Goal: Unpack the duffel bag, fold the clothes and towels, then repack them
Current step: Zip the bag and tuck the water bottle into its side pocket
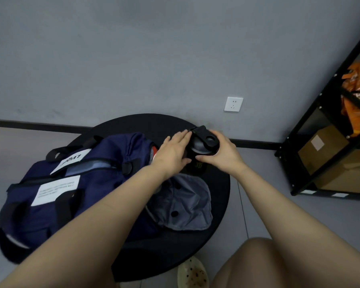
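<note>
Head view caught both arms stretched forward: the right hand [220,153] gripped a black bottle [203,146] around its lid, the left hand [174,151] lay flat-fingered against its other side. Left of the hands, the navy duffel bag [56,190] sat on the round table [220,196].

One navy duffel bag [56,190] is seen on one round black bench [220,196]. One black bottle [202,148] and one grey cap [187,204] are counted. Two white labels are borne by the bag. One wall socket [233,104], one shelf rack [328,142] and one cardboard box [320,148] are shown.
</note>
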Demonstrator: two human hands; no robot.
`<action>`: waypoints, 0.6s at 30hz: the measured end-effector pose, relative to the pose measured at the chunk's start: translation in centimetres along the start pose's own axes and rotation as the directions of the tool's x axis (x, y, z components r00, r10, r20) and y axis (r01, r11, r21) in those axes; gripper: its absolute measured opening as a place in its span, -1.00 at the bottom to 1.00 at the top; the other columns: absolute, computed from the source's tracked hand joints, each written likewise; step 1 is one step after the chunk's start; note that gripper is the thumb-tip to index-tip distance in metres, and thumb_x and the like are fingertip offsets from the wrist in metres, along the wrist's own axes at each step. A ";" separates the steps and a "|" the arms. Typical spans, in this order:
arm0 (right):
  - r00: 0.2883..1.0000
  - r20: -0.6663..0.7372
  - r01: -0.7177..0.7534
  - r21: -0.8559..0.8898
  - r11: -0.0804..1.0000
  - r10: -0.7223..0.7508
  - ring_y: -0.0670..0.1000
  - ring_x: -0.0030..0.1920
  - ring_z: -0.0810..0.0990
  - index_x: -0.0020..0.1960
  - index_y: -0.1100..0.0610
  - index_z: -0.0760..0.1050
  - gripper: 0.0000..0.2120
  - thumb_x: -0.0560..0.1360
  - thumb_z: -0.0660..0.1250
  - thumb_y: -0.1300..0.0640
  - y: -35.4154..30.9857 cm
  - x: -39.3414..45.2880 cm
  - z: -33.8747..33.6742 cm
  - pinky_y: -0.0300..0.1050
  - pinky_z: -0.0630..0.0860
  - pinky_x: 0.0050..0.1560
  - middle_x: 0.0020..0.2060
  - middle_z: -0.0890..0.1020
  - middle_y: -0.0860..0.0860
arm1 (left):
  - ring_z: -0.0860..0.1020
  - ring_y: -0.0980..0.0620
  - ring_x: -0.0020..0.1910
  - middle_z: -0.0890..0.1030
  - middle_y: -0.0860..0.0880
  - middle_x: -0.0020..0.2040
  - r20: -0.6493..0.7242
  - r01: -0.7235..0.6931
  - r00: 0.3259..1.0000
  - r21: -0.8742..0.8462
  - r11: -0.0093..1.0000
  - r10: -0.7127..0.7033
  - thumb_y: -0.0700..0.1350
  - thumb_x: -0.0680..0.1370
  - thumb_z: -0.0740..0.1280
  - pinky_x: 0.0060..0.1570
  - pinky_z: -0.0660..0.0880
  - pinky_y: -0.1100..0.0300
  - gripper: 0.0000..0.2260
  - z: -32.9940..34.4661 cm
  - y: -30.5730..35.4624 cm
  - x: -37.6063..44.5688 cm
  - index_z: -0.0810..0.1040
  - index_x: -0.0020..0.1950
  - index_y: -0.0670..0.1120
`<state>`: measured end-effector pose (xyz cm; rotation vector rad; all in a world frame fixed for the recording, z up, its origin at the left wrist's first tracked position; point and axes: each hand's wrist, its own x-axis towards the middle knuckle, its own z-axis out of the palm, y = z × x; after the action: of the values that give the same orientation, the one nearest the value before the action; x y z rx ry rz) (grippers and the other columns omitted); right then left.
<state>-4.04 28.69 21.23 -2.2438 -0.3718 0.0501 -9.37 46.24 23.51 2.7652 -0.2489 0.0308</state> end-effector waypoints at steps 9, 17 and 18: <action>0.952 0.294 0.077 0.056 0.995 -0.090 -0.14 0.30 0.40 0.41 -0.11 0.28 -0.17 0.24 0.60 0.03 -2.1 -5.5 1.5 -0.29 0.33 0.22 0.30 0.43 -0.15 | 0.16 0.02 0.48 0.19 -0.01 0.51 0.112 -0.100 0.988 -0.034 0.994 0.103 -0.09 0.35 0.54 0.47 0.08 0.01 -0.12 -1.4 -1.9 -5.1 0.10 0.53 0.01; 0.904 0.417 0.067 0.076 0.995 -0.093 -0.12 0.30 0.37 0.44 -0.09 0.17 -0.12 0.27 0.58 0.02 -2.5 -6.9 5.7 -0.17 0.37 0.31 0.34 0.34 -0.10 | 0.31 -0.07 0.36 0.25 0.00 0.42 0.099 -0.023 0.995 0.009 1.000 0.022 -0.02 0.29 0.57 0.31 0.35 0.03 -0.12 0.2 -4.4 -9.0 0.19 0.50 0.03; 0.908 0.410 0.065 0.070 0.995 -0.088 -0.11 0.31 0.36 0.45 -0.11 0.15 -0.11 0.27 0.57 -0.01 -2.3 -7.0 6.2 -0.14 0.37 0.32 0.36 0.33 -0.10 | 0.30 -0.07 0.36 0.25 0.00 0.42 0.076 -0.012 0.997 0.028 1.000 0.010 0.00 0.29 0.57 0.31 0.35 0.03 -0.13 0.3 -4.7 -9.3 0.19 0.50 0.02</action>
<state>-12.30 32.75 18.30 -2.1523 -0.6763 0.4953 -17.72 51.97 21.04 2.7971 -0.2854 -0.0679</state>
